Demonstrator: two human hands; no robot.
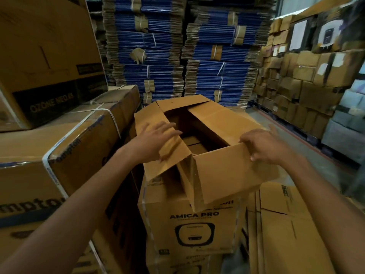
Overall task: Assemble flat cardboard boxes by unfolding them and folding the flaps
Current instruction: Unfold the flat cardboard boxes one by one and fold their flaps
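A brown cardboard box (223,171) stands opened out in the middle of the view, its top flaps up and its inside dark. My left hand (156,141) lies on the left flap (150,123) with the fingers straight, the thumb under the flap's near edge. My right hand (264,145) grips the top edge of the near flap at its right corner, fingers curled over it. The far flap (183,103) and the right flap (219,123) lean inward over the opening. The box rests on a printed "AMICA PRO" carton (191,224).
Strapped cartons (59,155) are stacked close on the left. Flat brown boxes (286,230) lie at the lower right. Tall bundles of flat blue-edged cardboard (197,56) fill the back. A wall of cartons (306,86) lines the right, with grey floor (276,127) beside it.
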